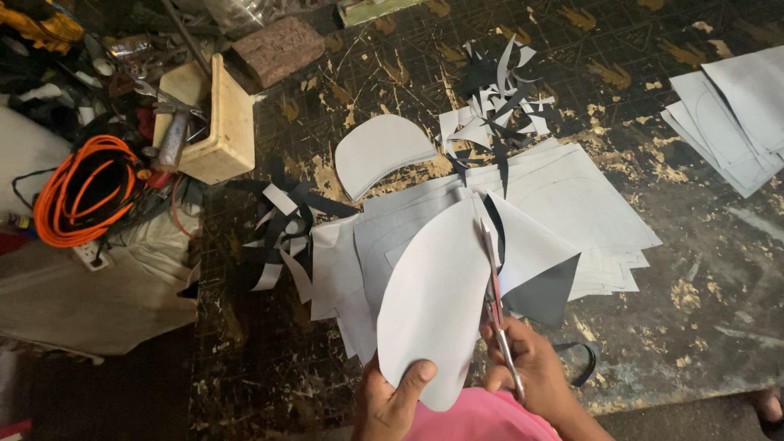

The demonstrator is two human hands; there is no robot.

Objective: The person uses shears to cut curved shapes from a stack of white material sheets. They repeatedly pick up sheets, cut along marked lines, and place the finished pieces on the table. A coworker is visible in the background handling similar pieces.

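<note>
View: head camera, looking down at a dark, worn worktable (670, 327) with yellowish patches.
Left hand: left hand (390, 400) at the bottom edge, thumb on top of the grey sheet (429, 314), clenched on its lower rounded end.
Grey sheet: long piece with a curved left edge, held tilted above the table, its upper end over the spread of flat sheets (572, 204).
Right hand: right hand (527, 367) closed through the handles of the scissors (495, 294), grasping them.
Scissors: blades point up and away from the person, running along the right edge of the grey sheet; whether the blades are parted or closed cannot be told.
Offcut: a triangular flap (531, 245) hangs just right of the blades, pale on top, dark on its underside (543, 294).
Cut piece: one finished rounded grey shape (377, 151) lies flat on the table, above the held sheet and apart from it.
Scraps: dark and pale strips piled at top centre (498, 90) and at the left of the sheets (282, 229).
Second stack: marked sheets (731, 118) at the far right edge.
Left margin: wooden box (220, 122), hammer (173, 139) resting against it, orange coiled cable (82, 192), brown block (278, 49).
Foreground: pink garment (478, 418) at the bottom edge between the wrists.
</note>
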